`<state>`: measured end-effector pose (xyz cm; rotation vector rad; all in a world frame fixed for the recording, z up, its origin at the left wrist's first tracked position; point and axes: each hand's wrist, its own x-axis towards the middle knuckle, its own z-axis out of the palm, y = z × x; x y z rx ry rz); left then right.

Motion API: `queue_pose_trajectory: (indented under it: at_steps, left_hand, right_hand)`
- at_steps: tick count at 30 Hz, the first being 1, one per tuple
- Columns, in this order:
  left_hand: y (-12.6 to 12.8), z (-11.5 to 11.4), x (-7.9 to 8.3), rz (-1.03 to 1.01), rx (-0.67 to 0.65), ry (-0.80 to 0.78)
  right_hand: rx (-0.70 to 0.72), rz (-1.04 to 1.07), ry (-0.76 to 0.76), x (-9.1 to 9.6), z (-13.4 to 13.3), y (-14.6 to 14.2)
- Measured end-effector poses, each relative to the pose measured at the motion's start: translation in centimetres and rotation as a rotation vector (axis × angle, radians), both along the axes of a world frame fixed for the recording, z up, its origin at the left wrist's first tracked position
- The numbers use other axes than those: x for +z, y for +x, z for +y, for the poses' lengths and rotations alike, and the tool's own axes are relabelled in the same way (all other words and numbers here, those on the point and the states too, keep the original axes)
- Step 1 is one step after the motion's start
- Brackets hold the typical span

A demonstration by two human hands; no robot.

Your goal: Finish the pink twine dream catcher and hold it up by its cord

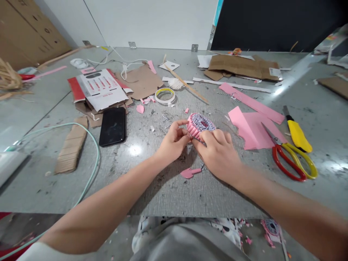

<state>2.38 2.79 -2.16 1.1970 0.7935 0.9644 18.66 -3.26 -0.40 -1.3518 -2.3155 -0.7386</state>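
A pleated pink paper rosette (199,125) with a dark blue and white patterned face sits at the middle of the metal-topped table (163,192). My left hand (174,141) pinches its lower left edge between thumb and fingers. My right hand (217,154) grips its lower right side, and the fingers hide part of the pleats. A small thin metallic piece (199,140) shows between my hands, but its exact form is hidden. A pink paper scrap (190,173) lies just below my hands.
Red-and-yellow-handled scissors (293,161), a yellow utility knife (297,132) and pink paper sheets (252,128) lie to the right. A tape roll (165,96), black phone (112,127), cardboard pieces (72,145) and a mint cable (94,152) lie left and ahead.
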Motion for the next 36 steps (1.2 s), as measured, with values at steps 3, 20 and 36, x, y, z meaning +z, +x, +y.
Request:
queue_pose_trajectory:
  at_steps: [3,20,36]
  left_hand:
    - [0.1,0.0,0.1,-0.006,0.003,-0.007]
    - [-1.4,0.5,2.9,0.064,0.05,0.125]
    - [-1.0,4.2,11.3,0.293,-0.037,0.498]
  right_hand:
    - [-0.027,-0.002,-0.012,-0.3,0.3,0.2]
    - [0.156,1.479,-0.503,3.6,3.0,3.1]
    - [0.172,1.163,-0.527,10.9,5.9,2.7]
